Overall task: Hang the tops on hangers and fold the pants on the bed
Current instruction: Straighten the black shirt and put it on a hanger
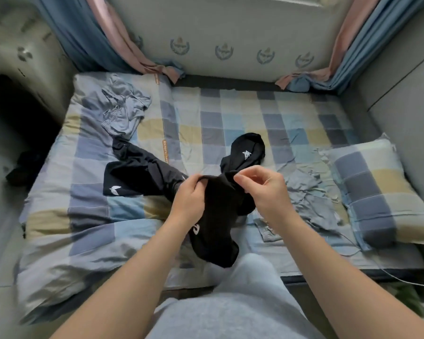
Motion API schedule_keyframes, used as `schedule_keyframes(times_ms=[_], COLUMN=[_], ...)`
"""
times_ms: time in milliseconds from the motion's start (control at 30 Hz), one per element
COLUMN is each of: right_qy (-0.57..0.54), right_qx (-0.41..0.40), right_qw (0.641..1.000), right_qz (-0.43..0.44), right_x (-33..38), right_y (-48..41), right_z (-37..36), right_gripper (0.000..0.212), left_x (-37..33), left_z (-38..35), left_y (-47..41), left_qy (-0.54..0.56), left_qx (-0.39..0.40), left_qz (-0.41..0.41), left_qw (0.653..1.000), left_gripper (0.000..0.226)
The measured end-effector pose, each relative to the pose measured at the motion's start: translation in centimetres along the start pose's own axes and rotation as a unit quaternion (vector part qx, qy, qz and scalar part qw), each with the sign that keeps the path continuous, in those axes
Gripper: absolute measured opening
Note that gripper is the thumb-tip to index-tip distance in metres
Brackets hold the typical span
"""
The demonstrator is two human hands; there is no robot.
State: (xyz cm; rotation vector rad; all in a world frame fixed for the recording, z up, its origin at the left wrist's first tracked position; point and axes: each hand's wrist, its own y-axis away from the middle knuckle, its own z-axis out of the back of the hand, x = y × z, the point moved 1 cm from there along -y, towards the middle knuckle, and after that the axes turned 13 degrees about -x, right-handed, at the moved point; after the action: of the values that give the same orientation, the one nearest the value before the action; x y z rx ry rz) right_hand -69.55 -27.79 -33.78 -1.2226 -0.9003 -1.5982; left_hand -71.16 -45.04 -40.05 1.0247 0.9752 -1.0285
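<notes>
Blue-pink curtains point(83, 37) flank pale wall point(230, 25) (crest motifs); grey panel point(402, 94) at right.

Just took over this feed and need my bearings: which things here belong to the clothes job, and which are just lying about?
Job:
- black garment in hand, gripped by left hand and right hand
- second black garment
- crumpled grey-blue top
- grey-blue garment on the right

Lying about:
- checked pillow
- curtains

The checked blue, yellow and grey bed point(230, 111) carries a crumpled pale-blue top point(123, 111) at ten o'clock, black trousers point(137, 172) at nine, a rumpled grey-blue garment point(311, 204) (kind unclear) at three and a matching checked pillow point(377, 192) at four.
</notes>
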Motion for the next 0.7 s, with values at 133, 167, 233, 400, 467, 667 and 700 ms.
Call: schedule_keyframes(times_ms=[133,167,233,400,467,667,700], right_qy=[0.008,0.018,0.041,0.117,0.106,0.029,0.034], right_qx=[0.056,0.079,0.126,0.183,0.186,0.101,0.087], right_qw=[0.998,0.996,0.989,0.974,0.976,0.994,0.995], right_qz=[-0.029,-0.036,-0.058,-0.064,-0.048,0.02,0.029], right_x=[-0.1,-0.7,-2.0,-2.4,-2.6,-1.0,-0.6], right_y=[2.0,2.6,4.0,5.1,4.7,2.9,2.5], right_z=[1.2,1.2,1.2,1.0,1.0,3.6,4.6], right_gripper=[0.038,0.052,0.072,0.061,0.046,0.02,0.018], left_x=[-3.0,-3.8,-4.6,-7.7,-8.8,-11.7,-12.3], left_z=[1.7,1.8,1.8,2.2,2.2,1.2,0.9], left_y=[1.1,1.5,2.6,4.3,4.5,4.1,3.9], left_qy=[0.081,0.1,0.125,0.214,0.231,0.257,0.26], left_qx=[-0.006,0.001,0.019,0.065,0.071,0.077,0.073], left_qz=[0.014,0.021,0.03,0.059,0.057,0.052,0.05], left_qw=[0.997,0.995,0.991,0.973,0.969,0.962,0.961], left_gripper=[0.028,0.028,0.027,0.028,0.028,0.029,0.029])
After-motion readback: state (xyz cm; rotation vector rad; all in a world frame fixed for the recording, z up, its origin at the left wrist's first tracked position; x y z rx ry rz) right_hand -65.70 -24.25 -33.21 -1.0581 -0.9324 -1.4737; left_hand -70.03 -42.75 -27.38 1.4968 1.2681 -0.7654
